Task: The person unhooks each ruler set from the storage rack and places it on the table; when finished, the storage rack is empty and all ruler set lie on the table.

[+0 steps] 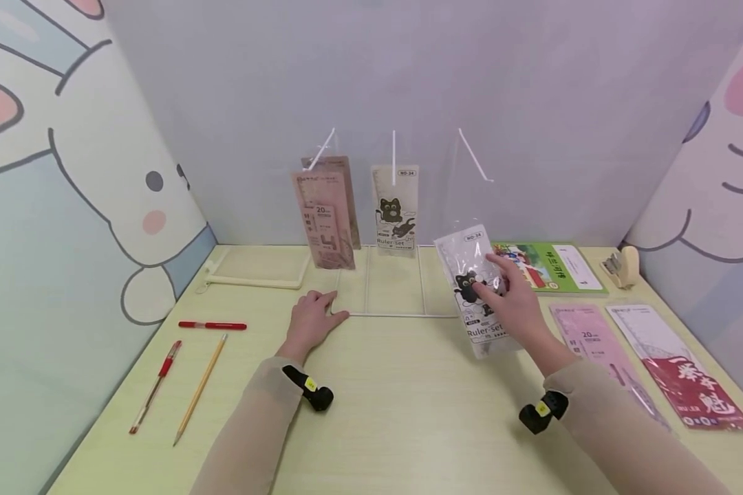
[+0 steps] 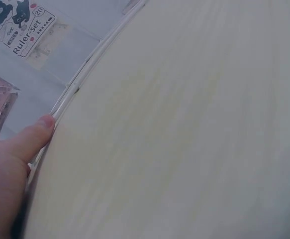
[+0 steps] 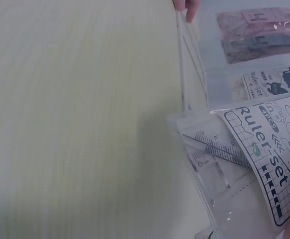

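Note:
My right hand (image 1: 520,309) holds a clear-bagged ruler set (image 1: 473,292) with a black cat card, thumb on the front. The bag is tilted, just below and in front of the right-hand prong of a white wire display rack (image 1: 396,315). In the right wrist view, clear rulers show inside the ruler set's bag (image 3: 217,149). My left hand (image 1: 309,320) grips the rack's front left corner, the thumb (image 2: 38,132) against the base wire. Another cat ruler set (image 1: 396,210) hangs on the middle prong. Pink and brownish ruler packs (image 1: 325,220) hang on the left prong.
At right lie a pink ruler pack (image 1: 594,337), a red-and-white ruler pack (image 1: 681,371), a green book (image 1: 557,268) and a cream tape dispenser (image 1: 622,267). At left are a mesh pouch (image 1: 256,267), red pens (image 1: 212,325) and a pencil (image 1: 201,388). Walls enclose the table's back and sides.

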`<state>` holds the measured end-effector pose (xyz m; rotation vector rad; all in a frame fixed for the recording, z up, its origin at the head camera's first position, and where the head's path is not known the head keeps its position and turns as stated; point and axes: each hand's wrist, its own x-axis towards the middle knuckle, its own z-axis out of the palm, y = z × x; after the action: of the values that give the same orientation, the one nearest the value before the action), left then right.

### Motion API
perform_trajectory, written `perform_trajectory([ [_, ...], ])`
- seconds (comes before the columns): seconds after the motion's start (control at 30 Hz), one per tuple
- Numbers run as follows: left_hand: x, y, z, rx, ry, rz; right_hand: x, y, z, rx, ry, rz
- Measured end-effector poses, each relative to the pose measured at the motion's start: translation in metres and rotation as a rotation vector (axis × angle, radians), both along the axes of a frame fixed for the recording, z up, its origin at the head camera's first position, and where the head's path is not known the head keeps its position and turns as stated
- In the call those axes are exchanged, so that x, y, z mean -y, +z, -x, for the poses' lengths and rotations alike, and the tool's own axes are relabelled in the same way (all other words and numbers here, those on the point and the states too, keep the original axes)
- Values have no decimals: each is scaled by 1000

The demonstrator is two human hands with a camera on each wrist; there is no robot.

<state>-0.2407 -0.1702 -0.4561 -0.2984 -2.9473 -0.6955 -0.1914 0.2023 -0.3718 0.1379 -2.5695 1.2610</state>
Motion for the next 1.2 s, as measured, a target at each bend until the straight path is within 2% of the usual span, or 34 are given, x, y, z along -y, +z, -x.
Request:
perform_trajectory([
  [0.13,-1,3,-2,2,1,-3,-17,-10,-4,65,-36,-52],
  [0.3,-2,5,-3,12,3,-9,-38,-18,-11,192,-24,-88],
  [0.43,-2,5,-2,15,6,-11,-50,-24,-15,260,2,-123],
  [0.7,-2,3,-2,20,8,2,-61,-29,-21,311,94,-180],
  [0.9,-1,1,-3,24,11,-8,-68,-36,-25,368,96,-232],
  [1.2,-2,2,-3,5,11,7,-77,-43,-34,363,97,-311],
])
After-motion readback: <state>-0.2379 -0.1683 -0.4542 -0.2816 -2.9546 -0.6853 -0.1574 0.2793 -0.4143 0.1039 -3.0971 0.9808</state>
